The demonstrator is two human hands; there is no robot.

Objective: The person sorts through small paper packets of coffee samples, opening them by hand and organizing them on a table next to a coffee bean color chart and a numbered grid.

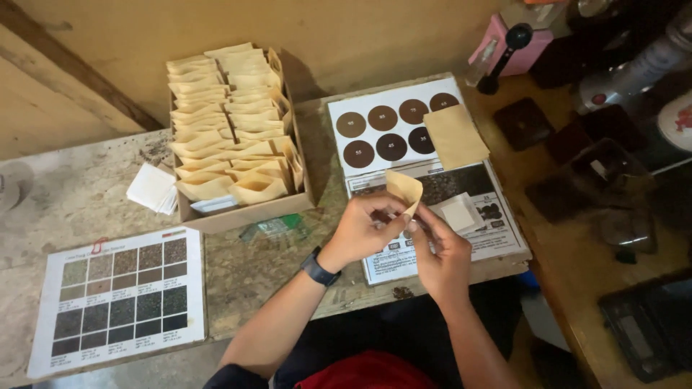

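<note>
Above the near edge of the worn wooden table (252, 277), the fingers (395, 215) of both hands are pinched together on a small tan paper envelope (404, 189), which stands up from between them with its upper part folded or puffed open. The left hand (364, 230), with a dark watch (318, 268) on its wrist, grips the envelope from the left side; the right hand (440, 252) meets it from the right, fingertips touching the lower edge. Directly beneath the hands lies a printed chart with round brown swatches (393, 130), and on that chart rest a flat tan envelope (454, 135) at its far right corner and a small white paper square (458, 214) just beside the right hand. To the left of the chart sits an open cardboard box (249, 214) packed with rows of similar tan envelopes, a small stack of white paper (151, 187) lying just beside its left wall. Nearer the left front edge lies a second chart with square brown and grey swatches (119, 299). Well apart, at the far right, stand a pink box (508, 43) and dark equipment too dim to make out.
</note>
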